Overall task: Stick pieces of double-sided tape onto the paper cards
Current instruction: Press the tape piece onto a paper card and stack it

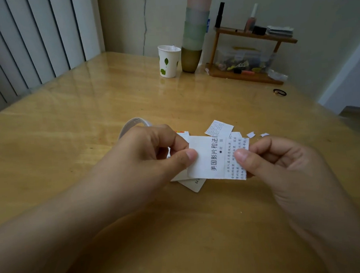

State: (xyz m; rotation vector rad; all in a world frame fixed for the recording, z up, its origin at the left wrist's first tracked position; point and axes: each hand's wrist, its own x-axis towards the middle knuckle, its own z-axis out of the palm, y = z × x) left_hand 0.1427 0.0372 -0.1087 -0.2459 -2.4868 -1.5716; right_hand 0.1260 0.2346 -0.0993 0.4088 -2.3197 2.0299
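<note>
A white paper card (213,157) printed with black characters is held above the table between both hands. My left hand (154,150) pinches its left edge with thumb and fingers. My right hand (277,160) pinches its right edge, thumb on top. More paper cards (195,185) lie under it on the table, mostly hidden. Another printed card (218,128) lies just behind. The white tape roll (132,123) stands behind my left hand, partly hidden by it. Two small white scraps (251,134) lie to the right of the cards.
On the wooden table (89,120), a paper cup with leaf print (168,61) and a tall stack of coloured cups (195,30) stand at the back. A small wooden shelf (252,54) with bottles stands at the back right. A black hair tie (279,92) lies near the right edge.
</note>
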